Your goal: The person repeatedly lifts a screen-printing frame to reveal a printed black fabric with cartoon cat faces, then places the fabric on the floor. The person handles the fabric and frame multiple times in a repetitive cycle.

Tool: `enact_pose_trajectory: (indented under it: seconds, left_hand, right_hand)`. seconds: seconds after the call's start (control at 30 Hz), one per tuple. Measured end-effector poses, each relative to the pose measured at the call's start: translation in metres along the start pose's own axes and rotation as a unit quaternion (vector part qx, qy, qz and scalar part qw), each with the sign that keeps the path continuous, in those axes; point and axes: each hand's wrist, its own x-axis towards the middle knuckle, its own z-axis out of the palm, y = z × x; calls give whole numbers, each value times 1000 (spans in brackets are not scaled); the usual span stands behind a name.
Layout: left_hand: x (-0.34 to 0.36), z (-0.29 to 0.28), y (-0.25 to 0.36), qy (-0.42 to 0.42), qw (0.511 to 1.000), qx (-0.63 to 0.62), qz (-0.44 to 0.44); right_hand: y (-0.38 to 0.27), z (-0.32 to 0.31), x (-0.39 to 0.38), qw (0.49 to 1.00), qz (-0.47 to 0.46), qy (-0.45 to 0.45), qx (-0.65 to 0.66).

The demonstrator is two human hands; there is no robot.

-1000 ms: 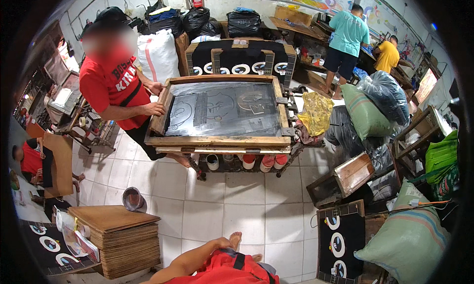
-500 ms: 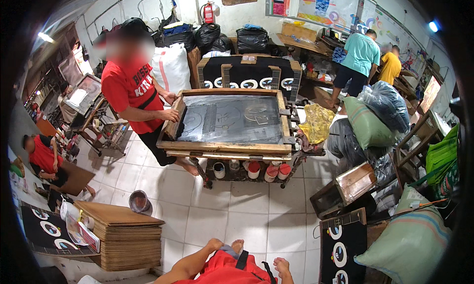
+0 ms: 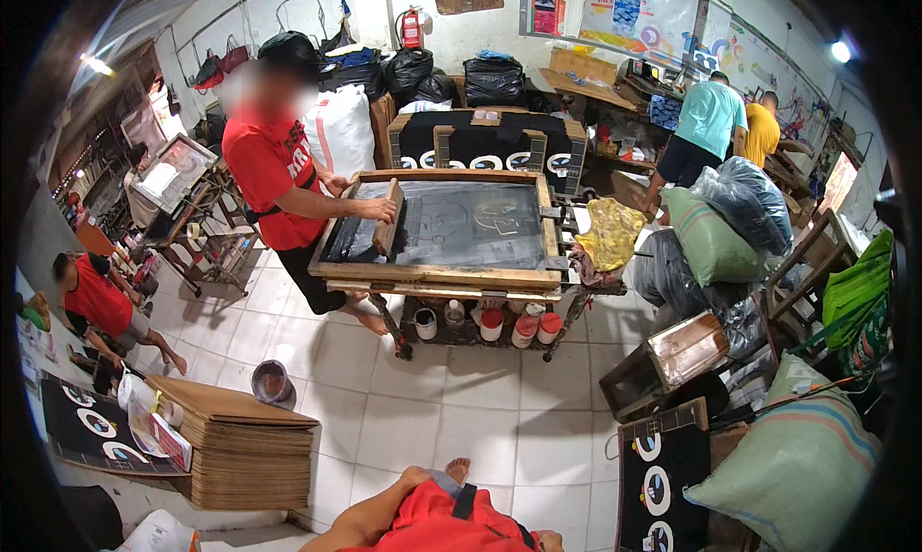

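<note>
Hands rest apart on red cloth (image 3: pixel 432 518) at the lap, grip unclear.

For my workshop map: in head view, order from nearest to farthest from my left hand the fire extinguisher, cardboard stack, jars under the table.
From the left hand:
1. cardboard stack, floor, left.
2. jars, ahead, under table.
3. fire extinguisher, far wall.

Left forearm comes in from the bottom edge, bent, angled up and right. Left hand (image 3: pixel 415 478) sits low at centre frame, close against the body; fingers mostly hidden, grip unclear. Right hand (image 3: pixel 549 540) barely shows at the bottom edge, only knuckles visible, so its state can't be read.
</note>
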Motion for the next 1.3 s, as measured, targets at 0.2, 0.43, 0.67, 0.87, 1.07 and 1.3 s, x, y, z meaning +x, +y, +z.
enact_pose_trajectory:
  seconds: [0.2, 0.43, 0.67, 0.87, 1.07, 1.3]
  left_hand:
    - [-1, 7, 1, 11, 997, -52, -57]
    - [-13, 9, 0, 43, 988, -113, -91]
    - [-12, 8, -4, 32, 991, -84, -95]
    - [-22, -4, -3, 37, 987, -120, -103]
    - [-22, -9, -15, 22, 990, -78, -115]
    - [-41, -16, -32, 60, 984, -134, -102]
  right_hand:
    - [-34, -10, -40, 987, 0, 36, 154]
    - [-70, 0, -46, 990, -111, 21, 82]
    - [-84, -10, -62, 997, -71, 25, -33]
    - [-82, -8, -67, 997, -10, 44, 64]
    - [-85, -8, -50, 996, 0, -7, 87]
    - [-102, 47, -33, 992, -89, -66, 69]
